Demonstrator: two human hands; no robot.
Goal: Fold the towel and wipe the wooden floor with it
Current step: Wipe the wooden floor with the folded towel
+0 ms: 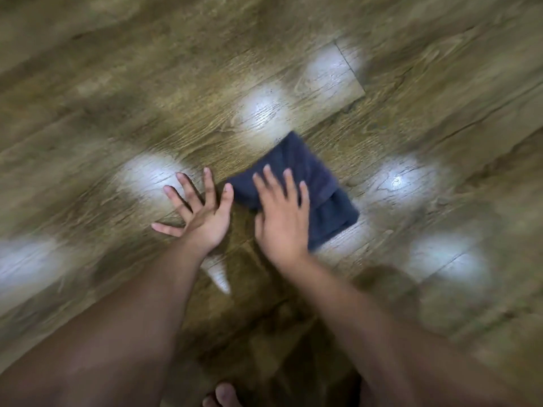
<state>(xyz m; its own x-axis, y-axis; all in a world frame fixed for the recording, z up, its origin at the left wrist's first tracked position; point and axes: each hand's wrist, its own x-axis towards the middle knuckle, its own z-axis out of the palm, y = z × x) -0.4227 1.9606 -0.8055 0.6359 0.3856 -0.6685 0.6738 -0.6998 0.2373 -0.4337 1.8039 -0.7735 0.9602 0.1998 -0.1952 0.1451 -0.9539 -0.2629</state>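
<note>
1. Head view: we see the wooden floor (182,118), blurred toward the picture's edges, with pale glare patches.
2. We note the dark blue towel (311,174), folded into a rough square, lying flat on the floor's middle planks.
3. Right hand (280,214): palm down on the towel's near-left part, fingers straight and slightly spread, gripping nothing.
4. Left hand (202,214): just beside the towel, fingers splayed wide, flat on bare floor; its index fingertip is near the towel's left corner.
5. Toes (223,395) show at the bottom edge.
</note>
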